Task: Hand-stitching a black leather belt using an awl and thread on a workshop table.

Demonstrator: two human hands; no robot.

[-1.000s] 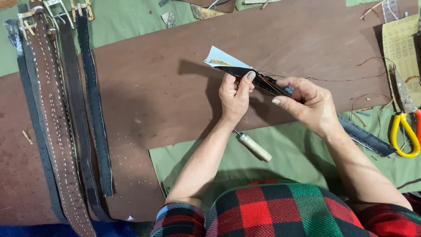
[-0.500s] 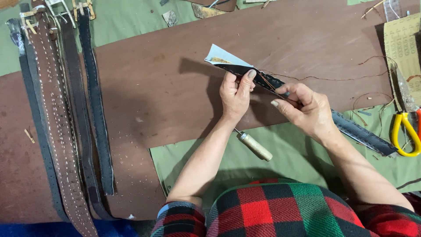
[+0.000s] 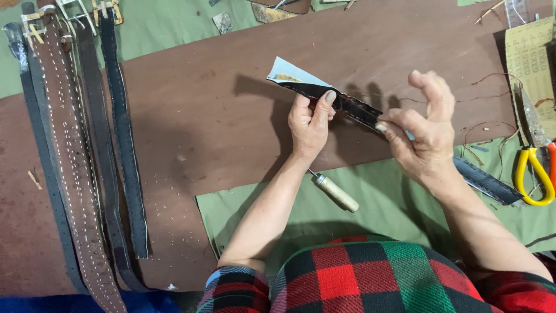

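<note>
A: What is laid out at the far left?

B: A row of belts (image 3: 75, 174) is seen flat on the brown board (image 3: 220, 133), side by side, some with pale stitching along their length and buckles at the top end. These can be judged finished, or close to it.

A: And the piece being worked on?

B: A black strap (image 3: 347, 107) is held up over the board, near its middle, slanting down to the right. A pale paper backing (image 3: 289, 72) shows at its upper tip. Small holes or stitches can be made out along the edge between the two hands; how far the seam has been carried cannot be told. The lower end (image 3: 486, 182) is left lying on the green cloth (image 3: 370, 214).

A: How is it gripped?

B: The left hand (image 3: 310, 124) is closed on the strap, with the thumb pressed on top and the fingers wrapped beneath. A wooden-handled tool (image 3: 336, 193) appears below the left wrist; whether it is kept in that hand or lying on the cloth cannot be told.

A: The right hand?

B: The right hand (image 3: 423, 130) is pinched thumb to forefinger at the strap's edge, probably on a thread or needle too fine to be seen, while the other fingers are spread and raised. Yellow-handled scissors (image 3: 530, 177) are left at the far right.
</note>
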